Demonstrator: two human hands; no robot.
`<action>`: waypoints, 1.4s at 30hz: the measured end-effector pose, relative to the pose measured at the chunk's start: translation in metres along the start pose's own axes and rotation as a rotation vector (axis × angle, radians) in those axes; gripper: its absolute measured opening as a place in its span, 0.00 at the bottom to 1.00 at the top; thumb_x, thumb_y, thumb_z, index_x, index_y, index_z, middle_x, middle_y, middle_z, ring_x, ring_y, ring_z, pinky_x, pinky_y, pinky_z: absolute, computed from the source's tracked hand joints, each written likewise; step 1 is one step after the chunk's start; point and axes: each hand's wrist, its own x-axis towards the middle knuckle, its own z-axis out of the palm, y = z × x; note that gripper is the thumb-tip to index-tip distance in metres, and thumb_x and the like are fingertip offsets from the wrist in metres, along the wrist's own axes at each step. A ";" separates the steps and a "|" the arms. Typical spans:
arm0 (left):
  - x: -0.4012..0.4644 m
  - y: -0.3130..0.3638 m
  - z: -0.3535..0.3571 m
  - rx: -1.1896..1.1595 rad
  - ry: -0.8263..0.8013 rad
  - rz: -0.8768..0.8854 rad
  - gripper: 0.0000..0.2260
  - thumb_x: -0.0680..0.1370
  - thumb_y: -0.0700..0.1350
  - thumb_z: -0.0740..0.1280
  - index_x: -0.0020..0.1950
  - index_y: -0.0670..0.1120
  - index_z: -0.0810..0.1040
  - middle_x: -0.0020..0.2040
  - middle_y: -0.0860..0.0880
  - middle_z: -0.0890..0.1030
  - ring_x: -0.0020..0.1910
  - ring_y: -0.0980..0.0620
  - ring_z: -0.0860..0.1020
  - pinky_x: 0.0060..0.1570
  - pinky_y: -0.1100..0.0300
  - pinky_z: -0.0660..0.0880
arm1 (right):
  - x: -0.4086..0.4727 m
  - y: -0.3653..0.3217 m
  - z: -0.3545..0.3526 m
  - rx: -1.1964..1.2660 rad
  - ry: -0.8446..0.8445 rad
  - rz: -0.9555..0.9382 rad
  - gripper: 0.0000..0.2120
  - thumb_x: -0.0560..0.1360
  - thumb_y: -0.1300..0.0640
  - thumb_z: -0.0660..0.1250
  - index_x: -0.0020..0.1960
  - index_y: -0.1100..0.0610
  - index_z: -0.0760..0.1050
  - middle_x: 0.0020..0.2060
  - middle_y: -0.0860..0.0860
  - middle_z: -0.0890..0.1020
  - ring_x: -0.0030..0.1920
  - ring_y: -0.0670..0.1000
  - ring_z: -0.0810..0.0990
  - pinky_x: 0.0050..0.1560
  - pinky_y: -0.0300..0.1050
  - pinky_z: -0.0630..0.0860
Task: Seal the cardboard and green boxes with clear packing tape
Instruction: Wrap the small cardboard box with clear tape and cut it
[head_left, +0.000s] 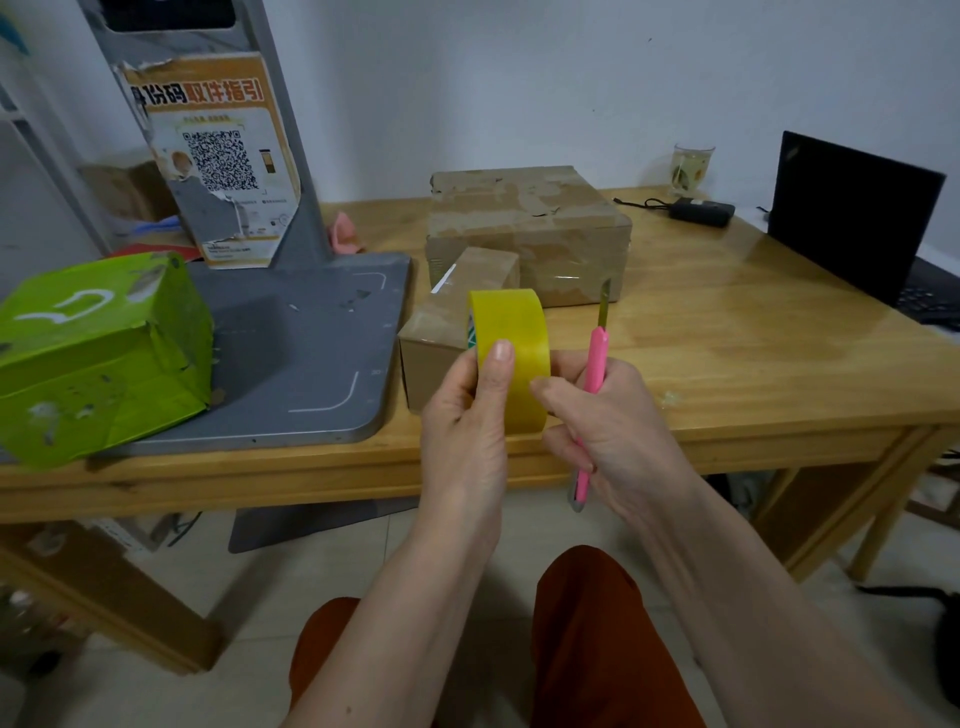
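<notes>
The left hand (465, 410) held the roll of tape (511, 358) up near the front edge of the table (727, 338), thumb on top, while the right hand (602, 415) gripped a pink knife (592, 384) and touched the roll with its fingertips. No tape was pulled out, so I think the person was hunting for the loose end. The green box (98, 353) sat far left, the small cardboard box (447, 332) just behind the roll and the big cardboard box (530, 228) farther back; both brown ones looked shiny with tape, so maybe little was left
</notes>
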 end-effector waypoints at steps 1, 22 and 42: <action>0.000 0.000 0.000 0.005 -0.001 -0.003 0.15 0.76 0.61 0.65 0.51 0.53 0.83 0.53 0.45 0.84 0.58 0.42 0.79 0.65 0.37 0.71 | 0.000 0.000 0.000 -0.003 0.001 0.001 0.11 0.75 0.70 0.61 0.46 0.62 0.81 0.22 0.45 0.68 0.18 0.42 0.61 0.18 0.32 0.59; -0.001 0.002 0.005 0.022 0.028 0.002 0.13 0.77 0.56 0.65 0.52 0.49 0.83 0.52 0.44 0.84 0.57 0.43 0.79 0.60 0.45 0.74 | 0.000 0.005 -0.005 -0.002 0.019 -0.010 0.11 0.74 0.73 0.57 0.43 0.65 0.78 0.25 0.49 0.60 0.22 0.46 0.54 0.19 0.36 0.55; -0.002 0.004 0.005 0.022 0.036 -0.037 0.14 0.78 0.55 0.65 0.52 0.46 0.82 0.50 0.42 0.83 0.49 0.49 0.80 0.58 0.48 0.76 | -0.001 0.006 -0.008 0.055 -0.037 -0.013 0.10 0.76 0.68 0.57 0.50 0.72 0.75 0.21 0.43 0.67 0.20 0.43 0.58 0.21 0.40 0.53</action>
